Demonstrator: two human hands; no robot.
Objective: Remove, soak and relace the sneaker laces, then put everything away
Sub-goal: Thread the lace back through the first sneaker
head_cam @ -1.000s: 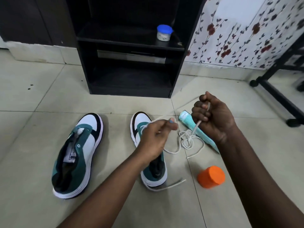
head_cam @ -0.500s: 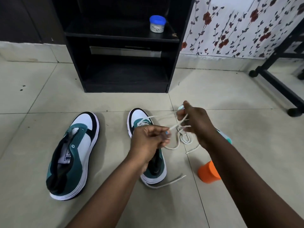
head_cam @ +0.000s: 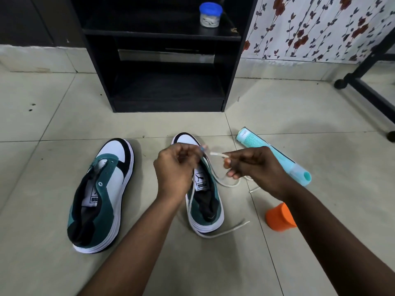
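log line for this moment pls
stage: lacing right sneaker | left hand: pinches lace | right hand: pinches lace tip | left sneaker: unlaced

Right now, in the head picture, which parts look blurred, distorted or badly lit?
Head view: the lace tip between the left hand and right hand is smeared by motion; the black shelf unit leans outward from wide-angle distortion, its lower compartment almost too dark to read; soft shadows fall on the floor tiles beside both sneakers; no harsh glare.
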